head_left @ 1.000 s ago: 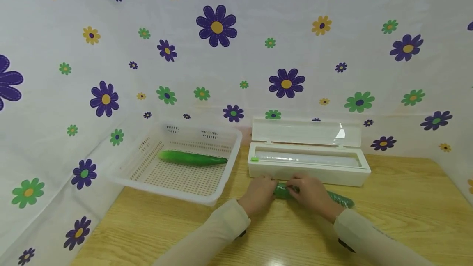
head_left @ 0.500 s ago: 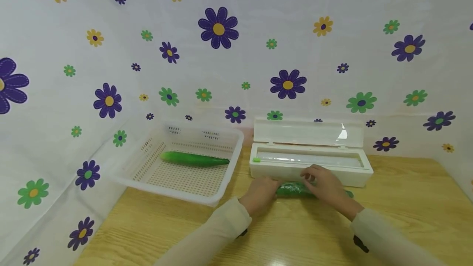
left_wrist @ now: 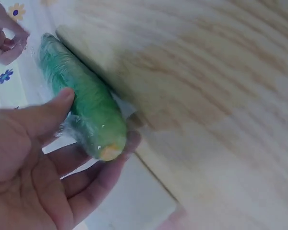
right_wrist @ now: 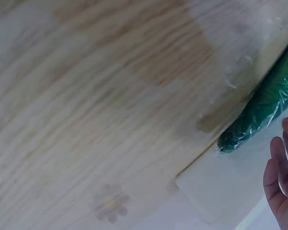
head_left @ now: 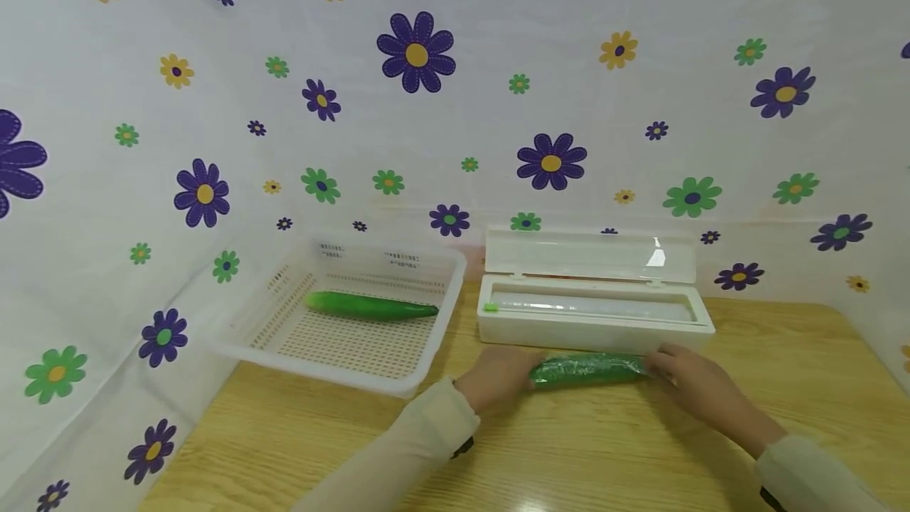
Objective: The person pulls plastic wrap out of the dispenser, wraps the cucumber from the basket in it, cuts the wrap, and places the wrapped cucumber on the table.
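Observation:
A green cucumber (head_left: 590,370) wrapped in clear plastic film lies in front of the white film box. At its left end, my left hand (head_left: 498,376) holds it; the left wrist view shows the thumb (left_wrist: 62,101) on one side and fingers beneath the pale tip, with loose film bunched by the thumb. Close to the other end is my right hand (head_left: 700,385). In the right wrist view the fingers (right_wrist: 276,177) are loosely bent, and a gap separates them from the film-covered cucumber (right_wrist: 264,105).
Behind the cucumber stands the long white film box (head_left: 590,334), lid (head_left: 590,255) raised, with a roll of film (head_left: 590,306) and a green slider (head_left: 491,307). To the left, a white perforated basket (head_left: 408,385) holds another cucumber (head_left: 370,306). A flowered cloth hangs behind the wooden table (head_left: 569,449).
My right hand has moved right along the cucumber from its middle to its far end, uncovering its length. The cucumber now lies straighter, its right end turned up toward the box. My left hand stays at the left end.

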The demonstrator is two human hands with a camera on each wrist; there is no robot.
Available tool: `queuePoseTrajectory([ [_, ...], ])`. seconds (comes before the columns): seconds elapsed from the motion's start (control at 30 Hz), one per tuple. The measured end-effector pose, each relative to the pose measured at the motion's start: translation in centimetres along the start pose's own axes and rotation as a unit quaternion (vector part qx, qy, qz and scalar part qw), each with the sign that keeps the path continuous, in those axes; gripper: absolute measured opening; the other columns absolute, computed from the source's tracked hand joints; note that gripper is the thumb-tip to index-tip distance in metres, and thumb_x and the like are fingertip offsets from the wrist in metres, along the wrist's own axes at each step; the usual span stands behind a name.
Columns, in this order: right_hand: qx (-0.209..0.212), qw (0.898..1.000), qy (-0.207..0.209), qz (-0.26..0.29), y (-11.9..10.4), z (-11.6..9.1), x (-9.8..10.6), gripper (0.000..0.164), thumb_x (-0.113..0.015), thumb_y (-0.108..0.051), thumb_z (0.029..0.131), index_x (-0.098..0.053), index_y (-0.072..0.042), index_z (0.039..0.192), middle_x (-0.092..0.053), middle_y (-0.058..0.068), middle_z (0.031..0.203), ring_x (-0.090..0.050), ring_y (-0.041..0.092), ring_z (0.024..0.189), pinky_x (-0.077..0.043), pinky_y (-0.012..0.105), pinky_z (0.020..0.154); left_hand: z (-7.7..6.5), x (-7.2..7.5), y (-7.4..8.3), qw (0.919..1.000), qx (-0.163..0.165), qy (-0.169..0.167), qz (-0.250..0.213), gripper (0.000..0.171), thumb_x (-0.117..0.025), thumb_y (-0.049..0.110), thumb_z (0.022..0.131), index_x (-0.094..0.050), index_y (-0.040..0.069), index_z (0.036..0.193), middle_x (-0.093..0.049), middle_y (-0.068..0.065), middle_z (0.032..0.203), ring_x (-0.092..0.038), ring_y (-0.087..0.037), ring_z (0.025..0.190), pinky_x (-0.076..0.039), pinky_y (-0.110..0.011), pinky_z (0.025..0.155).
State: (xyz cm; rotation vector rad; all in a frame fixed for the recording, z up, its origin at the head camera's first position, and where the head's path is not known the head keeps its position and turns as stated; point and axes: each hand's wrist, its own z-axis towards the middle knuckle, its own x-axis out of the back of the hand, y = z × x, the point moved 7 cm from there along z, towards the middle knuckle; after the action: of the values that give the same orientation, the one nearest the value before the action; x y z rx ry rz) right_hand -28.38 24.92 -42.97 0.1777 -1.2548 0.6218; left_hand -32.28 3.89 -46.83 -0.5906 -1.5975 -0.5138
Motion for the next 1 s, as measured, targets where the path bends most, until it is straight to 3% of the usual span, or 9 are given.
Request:
queuePoseTrajectory([
  [0.1,0.012,0.999,0.042,-0.002,-0.3,-0.2,0.9,0.022,-0.078,0.001,0.067,-0.066,-0.014,0.077,-0.059,-0.008,0.075,-0.055,0.006,0.065,-0.049,0.022,0.057,0.1,0.0,0.6,1.0,-0.004,-0.002,-0.007,0.057,-0.064,0.033,0.088,-0.042,0.025,0.14,-0.068,-0.002,0.096,-0.058,-0.009,0.065,-0.045,-0.022,0.052],
  [0.23,0.012,0.999,0.036,0.017,-0.3,0.1,1.4,0.022,-0.077,0.002,0.068,-0.066,-0.015,0.076,-0.06,-0.009,0.076,-0.056,0.005,0.066,-0.05,0.021,0.059,0.5,0.1,1.4,0.9997,0.004,0.02,0.014,0.059,-0.071,0.044,0.08,-0.049,0.022,0.13,-0.059,-0.005,0.116,-0.062,-0.012,0.076,-0.05,-0.024,0.061],
  [0.4,0.017,0.999,0.039,0.034,-0.4,0.0,1.5,0.021,-0.078,0.002,0.068,-0.067,-0.014,0.076,-0.059,-0.009,0.075,-0.056,0.003,0.066,-0.05,0.02,0.057,1.2,0.3,1.9,0.9959,-0.014,0.055,0.071,0.04,-0.075,0.038,0.078,-0.062,0.017,0.109,-0.064,0.002,0.098,-0.061,-0.012,0.087,-0.051,-0.024,0.072],
  [0.5,0.049,0.996,0.068,0.039,-0.6,-0.4,1.8,0.025,-0.08,0.006,0.063,-0.067,-0.014,0.073,-0.057,-0.009,0.072,-0.053,0.0,0.063,-0.047,0.019,0.054,1.6,0.5,1.7,0.9986,-0.008,0.036,0.037,0.027,-0.073,0.031,0.081,-0.065,0.013,0.1,-0.066,0.002,0.093,-0.061,-0.011,0.085,-0.051,-0.022,0.072],
  [0.6,0.104,0.99,0.087,0.024,-1.1,-1.0,1.7,0.029,-0.081,0.008,0.056,-0.068,-0.013,0.071,-0.058,-0.007,0.071,-0.053,0.001,0.062,-0.047,0.018,0.052,1.8,0.6,1.3,0.9999,0.008,-0.006,0.003,0.028,-0.07,0.032,0.083,-0.064,0.012,0.1,-0.067,0.001,0.094,-0.062,-0.011,0.086,-0.052,-0.022,0.073],
  [0.73,0.164,0.984,0.068,-0.018,-1.9,-1.6,0.4,0.026,-0.081,0.004,0.056,-0.069,-0.012,0.072,-0.061,-0.004,0.073,-0.057,0.006,0.063,-0.049,0.019,0.054,2.0,0.9,1.3,0.9995,0.006,-0.03,-0.003,0.033,-0.071,0.031,0.082,-0.062,0.014,0.109,-0.069,0.001,0.101,-0.064,-0.012,0.092,-0.053,-0.023,0.074],
  [0.87,0.175,0.984,0.027,-0.033,-2.1,-1.8,-0.9,0.019,-0.078,0.0,0.064,-0.069,-0.012,0.075,-0.064,-0.001,0.075,-0.062,0.011,0.067,-0.051,0.022,0.057,2.1,1.2,1.5,0.9994,-0.003,-0.031,-0.012,0.043,-0.073,0.027,0.081,-0.058,0.016,0.121,-0.068,0.001,0.11,-0.064,-0.013,0.098,-0.054,-0.025,0.078],
  [1.0,0.171,0.985,0.017,-0.034,-2.1,-1.9,-1.3,0.019,-0.077,0.001,0.065,-0.068,-0.011,0.076,-0.063,0.0,0.077,-0.062,0.012,0.068,-0.052,0.023,0.058,2.3,1.3,1.3,0.999,-0.016,-0.038,-0.02,0.044,-0.072,0.026,0.081,-0.058,0.017,0.122,-0.068,0.003,0.112,-0.064,-0.012,0.1,-0.052,-0.024,0.082],
])
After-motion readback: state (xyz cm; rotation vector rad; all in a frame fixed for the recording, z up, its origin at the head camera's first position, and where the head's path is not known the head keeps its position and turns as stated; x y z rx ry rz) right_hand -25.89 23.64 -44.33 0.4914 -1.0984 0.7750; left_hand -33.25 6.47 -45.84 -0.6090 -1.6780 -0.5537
